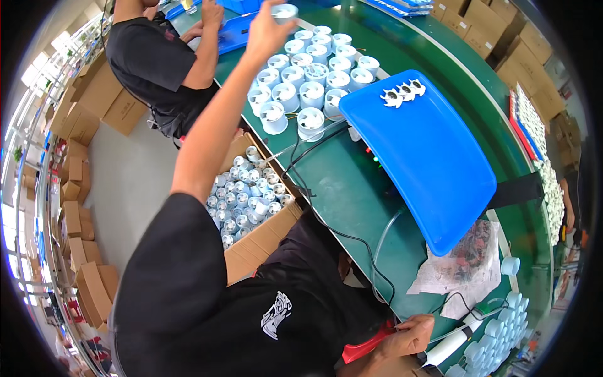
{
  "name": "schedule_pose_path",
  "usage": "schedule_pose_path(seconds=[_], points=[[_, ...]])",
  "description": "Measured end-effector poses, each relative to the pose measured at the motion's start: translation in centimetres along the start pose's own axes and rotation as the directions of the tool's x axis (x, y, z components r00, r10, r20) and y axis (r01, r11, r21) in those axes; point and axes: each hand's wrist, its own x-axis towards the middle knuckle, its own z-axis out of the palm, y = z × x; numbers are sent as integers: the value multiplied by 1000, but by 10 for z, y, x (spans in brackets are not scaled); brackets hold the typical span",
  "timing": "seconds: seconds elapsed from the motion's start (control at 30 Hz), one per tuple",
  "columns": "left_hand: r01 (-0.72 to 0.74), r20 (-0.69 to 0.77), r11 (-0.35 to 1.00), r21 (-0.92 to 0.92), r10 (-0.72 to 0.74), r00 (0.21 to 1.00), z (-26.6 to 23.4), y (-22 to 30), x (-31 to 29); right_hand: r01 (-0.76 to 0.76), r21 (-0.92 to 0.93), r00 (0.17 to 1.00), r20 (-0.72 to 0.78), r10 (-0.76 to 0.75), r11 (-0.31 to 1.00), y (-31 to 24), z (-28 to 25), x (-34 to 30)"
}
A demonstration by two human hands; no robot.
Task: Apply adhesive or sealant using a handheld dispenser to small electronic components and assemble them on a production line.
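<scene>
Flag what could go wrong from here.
1. The left hand holds a cup beside the closely grouped cups; a bump might topple some.
2. The black cable runs loose near the table edge, close to the person's body; clothing could snag it.
3. Three white impellers sit near the rim of the blue tray; a knock might tip them off.

The left arm [210, 135] extends far out, left grip [269, 31] closed, while the right grip [409, 336] curls low.
</scene>
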Motion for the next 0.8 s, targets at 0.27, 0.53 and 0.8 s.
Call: schedule_pose_path(seconds=[0.27,0.53,0.8], points=[[454,591,801,390,-595,544,66,-156,51,-27,-31,994,-106,23,999,-14,-1,-11],[-299,590,927,227,114,799,46,-169,89,11,-138,984,-177,-35,990,0,-33,-12],[-29,442,900,-435,241,864,-51,188,-160,-374,-744,917,-388,98,554,28,-122,39]])
